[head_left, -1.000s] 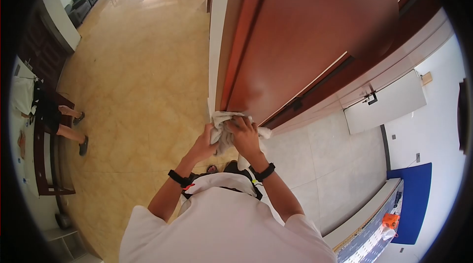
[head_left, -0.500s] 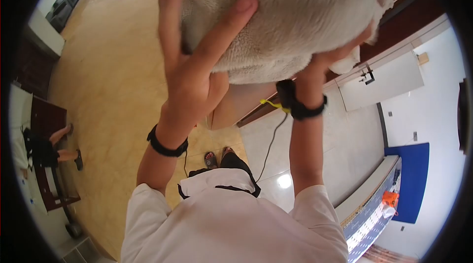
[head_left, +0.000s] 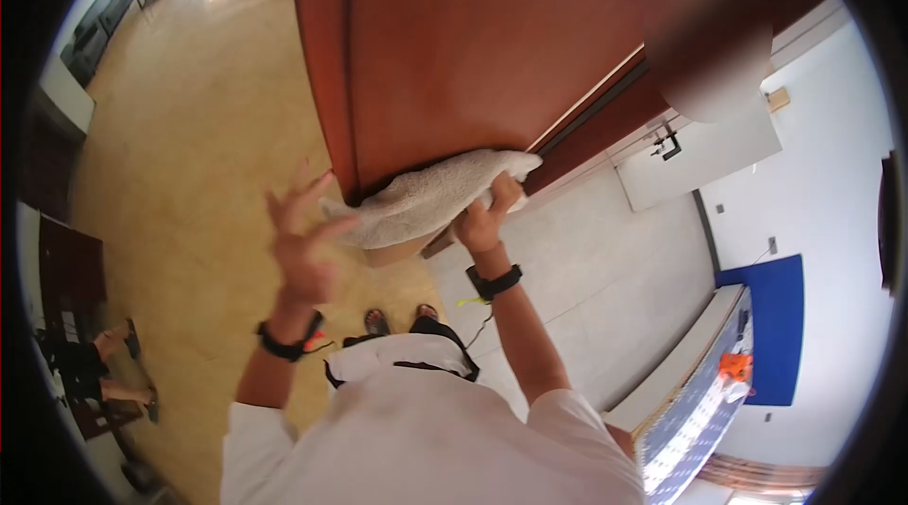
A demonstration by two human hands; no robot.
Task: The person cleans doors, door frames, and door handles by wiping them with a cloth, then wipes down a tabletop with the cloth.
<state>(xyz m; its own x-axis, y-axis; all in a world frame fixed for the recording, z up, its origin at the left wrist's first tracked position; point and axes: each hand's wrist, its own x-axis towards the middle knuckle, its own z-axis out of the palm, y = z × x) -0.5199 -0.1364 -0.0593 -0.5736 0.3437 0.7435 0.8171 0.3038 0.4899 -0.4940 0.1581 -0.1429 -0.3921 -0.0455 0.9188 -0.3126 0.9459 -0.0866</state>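
A pale grey cloth [head_left: 435, 198] lies spread against the lower part of a reddish-brown wooden door [head_left: 473, 60]. My right hand [head_left: 487, 217] grips the cloth near its right end, with fingers bent into it. Just left of the cloth, my left hand [head_left: 307, 240] has its fingers spread, slightly blurred, with nothing held in it. Its fingertips are close to the cloth's left end. Both wrists wear black bands.
Another person [head_left: 80, 368] is at the far left beside a dark wooden table [head_left: 71, 269]. A white door [head_left: 700, 155] with a black handle, a blue panel [head_left: 776, 325] and a bed-like surface [head_left: 695, 410] with an orange item [head_left: 735, 368] are on the right.
The cloth was bunched at the door's edge, then raised close to the camera in both hands. Now it is lower, spread on the door, and my left hand has let go.
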